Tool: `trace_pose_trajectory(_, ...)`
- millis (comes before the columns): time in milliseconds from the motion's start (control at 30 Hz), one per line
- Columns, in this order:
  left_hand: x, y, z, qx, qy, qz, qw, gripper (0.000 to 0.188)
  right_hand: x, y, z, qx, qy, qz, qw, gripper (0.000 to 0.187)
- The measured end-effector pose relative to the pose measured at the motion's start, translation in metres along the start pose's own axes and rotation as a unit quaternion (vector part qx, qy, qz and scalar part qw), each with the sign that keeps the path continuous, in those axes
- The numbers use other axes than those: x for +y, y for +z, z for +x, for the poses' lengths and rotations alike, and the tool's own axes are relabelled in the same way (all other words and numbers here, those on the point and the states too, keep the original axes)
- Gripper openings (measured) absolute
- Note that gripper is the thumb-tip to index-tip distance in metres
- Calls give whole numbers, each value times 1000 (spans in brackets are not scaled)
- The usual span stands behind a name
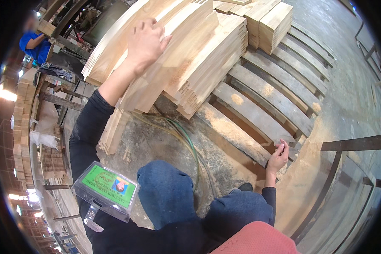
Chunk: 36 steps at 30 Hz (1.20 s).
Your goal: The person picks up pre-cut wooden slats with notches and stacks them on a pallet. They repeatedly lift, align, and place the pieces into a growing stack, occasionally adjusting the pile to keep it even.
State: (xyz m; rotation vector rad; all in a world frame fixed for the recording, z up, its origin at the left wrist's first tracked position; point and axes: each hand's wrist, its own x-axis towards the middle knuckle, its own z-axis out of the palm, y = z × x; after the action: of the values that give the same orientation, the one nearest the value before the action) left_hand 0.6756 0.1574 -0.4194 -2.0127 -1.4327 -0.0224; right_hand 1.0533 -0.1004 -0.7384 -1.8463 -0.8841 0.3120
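My left hand (146,45) reaches up over a stack of pale wooden boards (209,55). It rests on or just above the top board, with the fingers apart and the thumb held out to the side. The boards have notched ends and lie in layers. At the right, my right hand (278,158) is beside the near end of a wooden pallet (258,116). Its thumb and fingertips are pinched together. Whatever lies between them is too small to make out.
Sawdust covers parts of the slats and floor. More wooden blocks (275,25) stand at the pallet's far end. Green and yellow hoses (186,139) run across the floor by my knees. A metal frame (334,169) stands at right. A person in blue (36,44) is at far left.
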Motion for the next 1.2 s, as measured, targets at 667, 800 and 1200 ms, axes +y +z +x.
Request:
trace_pose_trajectory(667,34,-7,-3,-115,-125,-139,976,91,0,2,-2,-4,-20,-3,1000,21)
trace_pose_trajectory(800,35,-11,17,-189,-112,-173,960,96,3,-2,1,9,-28,-9,1000,20)
trace_pose_trajectory(1200,-23,-8,23,-191,-77,-124,971,73,4,-1,0,-6,-29,-19,999,19)
